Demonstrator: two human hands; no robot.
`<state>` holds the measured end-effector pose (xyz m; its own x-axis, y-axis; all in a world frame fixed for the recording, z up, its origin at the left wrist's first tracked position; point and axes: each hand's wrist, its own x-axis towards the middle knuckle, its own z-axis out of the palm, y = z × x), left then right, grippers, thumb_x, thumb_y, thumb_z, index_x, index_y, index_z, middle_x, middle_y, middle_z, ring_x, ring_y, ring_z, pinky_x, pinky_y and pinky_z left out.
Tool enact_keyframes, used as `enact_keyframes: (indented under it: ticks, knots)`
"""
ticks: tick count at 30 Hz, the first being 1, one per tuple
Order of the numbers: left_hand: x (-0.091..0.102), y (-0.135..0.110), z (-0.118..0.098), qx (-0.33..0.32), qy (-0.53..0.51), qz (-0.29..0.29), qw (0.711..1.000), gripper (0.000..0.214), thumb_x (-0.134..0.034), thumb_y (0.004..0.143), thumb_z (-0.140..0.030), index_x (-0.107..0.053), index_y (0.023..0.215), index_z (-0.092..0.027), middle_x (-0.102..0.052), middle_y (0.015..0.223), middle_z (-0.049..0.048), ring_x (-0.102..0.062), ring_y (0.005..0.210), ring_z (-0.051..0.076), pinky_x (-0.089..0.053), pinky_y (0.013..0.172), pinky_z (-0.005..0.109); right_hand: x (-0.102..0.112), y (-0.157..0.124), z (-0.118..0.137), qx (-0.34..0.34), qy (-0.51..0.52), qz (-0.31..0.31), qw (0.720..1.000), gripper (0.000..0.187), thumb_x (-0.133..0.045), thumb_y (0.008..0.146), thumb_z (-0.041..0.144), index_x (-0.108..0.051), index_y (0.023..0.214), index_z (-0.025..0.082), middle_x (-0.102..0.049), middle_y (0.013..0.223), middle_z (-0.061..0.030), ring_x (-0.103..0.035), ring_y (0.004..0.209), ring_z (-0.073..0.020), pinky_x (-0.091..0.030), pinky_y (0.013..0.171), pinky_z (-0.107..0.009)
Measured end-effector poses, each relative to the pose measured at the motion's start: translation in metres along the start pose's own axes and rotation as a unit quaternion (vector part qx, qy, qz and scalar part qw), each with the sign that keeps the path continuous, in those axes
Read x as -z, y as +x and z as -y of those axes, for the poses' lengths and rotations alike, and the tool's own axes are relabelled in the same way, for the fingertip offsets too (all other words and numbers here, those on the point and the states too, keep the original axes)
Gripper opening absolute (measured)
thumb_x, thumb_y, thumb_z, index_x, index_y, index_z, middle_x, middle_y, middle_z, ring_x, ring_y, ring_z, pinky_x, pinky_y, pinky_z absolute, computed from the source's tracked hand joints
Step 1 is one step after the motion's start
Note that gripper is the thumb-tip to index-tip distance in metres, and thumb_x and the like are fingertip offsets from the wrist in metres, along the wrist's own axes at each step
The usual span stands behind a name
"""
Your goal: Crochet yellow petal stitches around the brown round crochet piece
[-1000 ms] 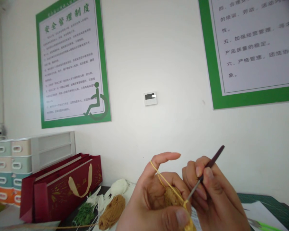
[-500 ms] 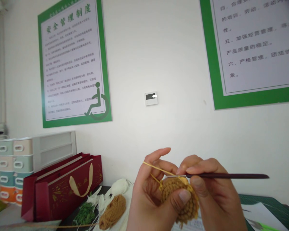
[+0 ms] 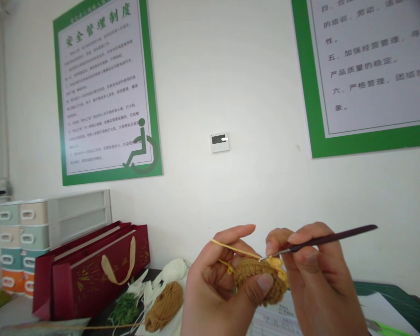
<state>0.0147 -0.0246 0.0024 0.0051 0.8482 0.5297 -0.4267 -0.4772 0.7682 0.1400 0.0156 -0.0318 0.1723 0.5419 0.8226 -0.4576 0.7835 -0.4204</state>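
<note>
My left hand (image 3: 219, 291) pinches a round brown and yellow crochet piece (image 3: 257, 276) between thumb and fingers. A yellow yarn strand (image 3: 233, 249) runs over its raised index finger to the piece. My right hand (image 3: 317, 284) grips a dark crochet hook (image 3: 331, 239) between thumb and fingers. The hook's metal tip sits at the top edge of the piece, its handle pointing up to the right.
On the table to the left lie a brown yarn skein (image 3: 164, 305), green yarn (image 3: 124, 310) and white yarn (image 3: 173, 271). Dark red gift bags (image 3: 87, 275) stand further left, beside small plastic drawers (image 3: 19, 247). Papers (image 3: 385, 312) lie on a green mat at right.
The hook's handle has tilted up from level, after swinging down from a steeper angle. The crochet piece has turned from face-on to nearly edge-on in my left hand.
</note>
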Motion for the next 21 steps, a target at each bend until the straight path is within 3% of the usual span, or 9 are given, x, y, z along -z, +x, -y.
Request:
enact_keyframes:
  ticks: [10,15,21]
  knots:
    - [0.0,0.001,-0.003,0.011,-0.004,0.003,1.0,0.042,-0.094,0.065,-0.017,-0.08,0.105,-0.02,-0.068,0.071,-0.0003,-0.062,0.063,0.011,-0.05,0.059,0.021,0.003,0.006,0.009,0.041,-0.031,0.033,0.998,0.011,-0.047,0.106,0.038,-0.056,0.104,0.031,-0.074,0.087,-0.0003,-0.066,0.08,-0.0152,-0.053,0.072,-0.028]
    - [0.0,0.001,-0.003,0.004,-0.001,-0.001,1.0,0.041,-0.093,0.066,-0.016,-0.08,0.105,-0.02,-0.069,0.072,-0.0003,-0.062,0.062,0.01,-0.049,0.059,0.02,0.004,0.006,0.017,0.092,-0.068,0.056,0.992,0.009,-0.05,0.105,0.034,-0.058,0.107,0.03,-0.072,0.087,0.0,-0.068,0.082,-0.016,-0.054,0.072,-0.031]
    - [-0.001,0.001,-0.001,-0.01,0.005,0.002,1.0,0.041,-0.092,0.068,-0.015,-0.079,0.106,-0.021,-0.07,0.072,0.0003,-0.063,0.063,0.011,-0.049,0.059,0.02,-0.001,0.0,0.024,0.135,-0.126,0.032,0.982,0.009,-0.055,0.103,0.026,-0.062,0.106,0.031,-0.074,0.09,-0.0006,-0.071,0.082,-0.019,-0.054,0.072,-0.036]
